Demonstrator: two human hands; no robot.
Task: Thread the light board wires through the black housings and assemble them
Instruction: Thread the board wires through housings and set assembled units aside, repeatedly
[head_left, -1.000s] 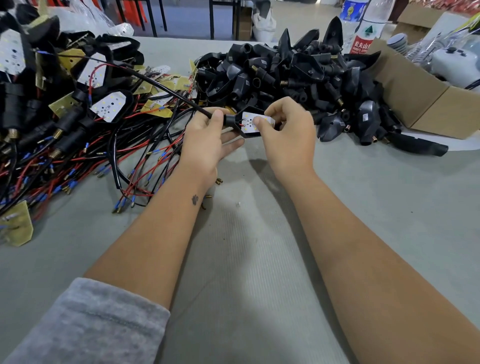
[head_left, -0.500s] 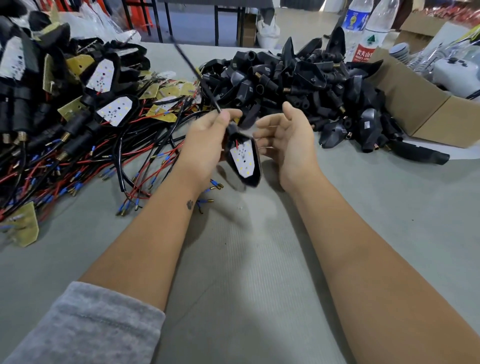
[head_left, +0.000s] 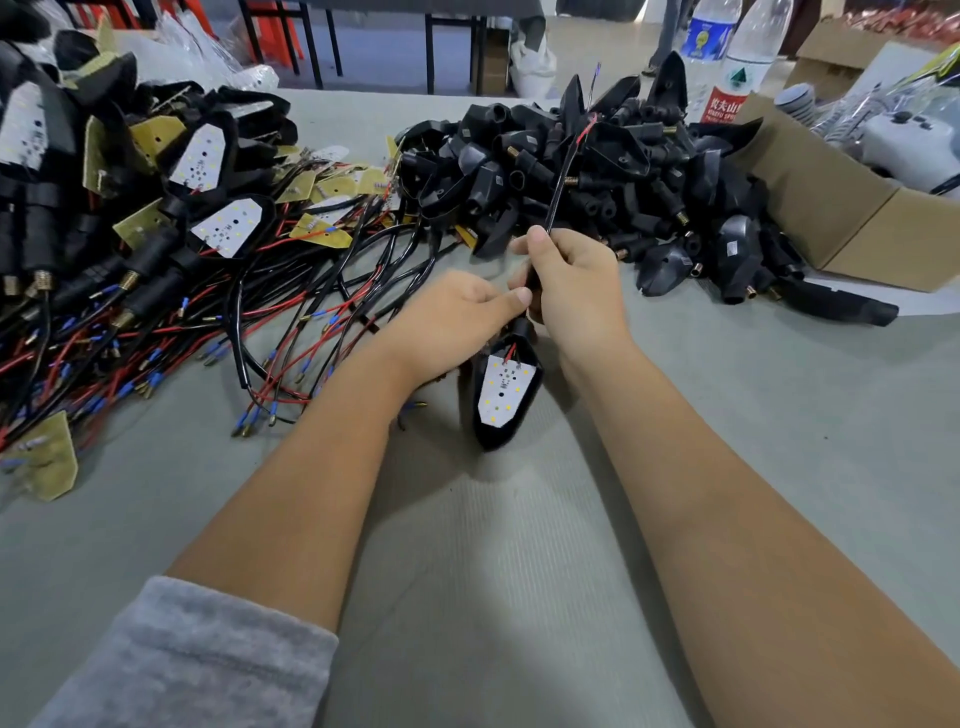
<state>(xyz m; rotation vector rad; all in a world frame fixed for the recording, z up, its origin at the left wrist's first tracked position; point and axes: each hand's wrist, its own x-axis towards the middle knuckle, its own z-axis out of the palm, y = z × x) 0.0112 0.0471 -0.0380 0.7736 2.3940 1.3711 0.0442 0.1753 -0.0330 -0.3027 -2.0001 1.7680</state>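
Observation:
A black housing (head_left: 524, 426) with a white light board (head_left: 505, 389) seated in it hangs point-down between my hands over the grey table. My left hand (head_left: 457, 322) pinches the housing's neck at the top. Just above it, my right hand (head_left: 571, 280) grips the black sheathed wire (head_left: 560, 187), which runs up and away from the neck to a bare red end. Short red and black leads show where the board meets the neck.
A heap of empty black housings (head_left: 597, 171) lies behind my hands. Assembled units and loose red, black and blue-tipped wires (head_left: 156, 291) cover the left. A cardboard box (head_left: 852, 208) and two water bottles (head_left: 727, 57) stand at the back right.
The housing has dropped lower and nearer to me. My right hand, open half a second ago, has closed round the wire above the neck. The wire now points up to the right.

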